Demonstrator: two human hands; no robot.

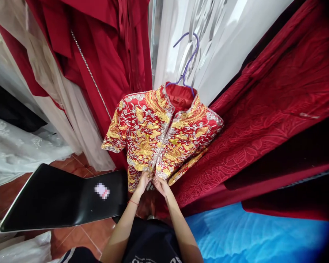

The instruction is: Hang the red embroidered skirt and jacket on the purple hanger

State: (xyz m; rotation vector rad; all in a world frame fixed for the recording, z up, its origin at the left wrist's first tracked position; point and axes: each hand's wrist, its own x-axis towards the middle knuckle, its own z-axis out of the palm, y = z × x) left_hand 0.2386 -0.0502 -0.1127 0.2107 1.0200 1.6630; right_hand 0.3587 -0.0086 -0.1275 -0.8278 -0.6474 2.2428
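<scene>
A red jacket (142, 138) with dense gold and silver embroidery and a stand-up collar hangs in front of me on a purple hanger (186, 67). Its front edges meet down the middle, with a gap near the collar. At the lower front, my left hand (144, 181) pinches the hem on one side of the opening. My right hand (160, 185) grips the other front edge close beside it. The fingers of both hands are closed at the hem; whatever small fastening may lie between them is hidden.
Red gowns (126, 44) hang behind on the left, and a dark red patterned dress (252, 138) on the right. A black chair (57, 197) stands at lower left on the tiled floor (90, 233). Blue fabric (252, 233) spreads at lower right.
</scene>
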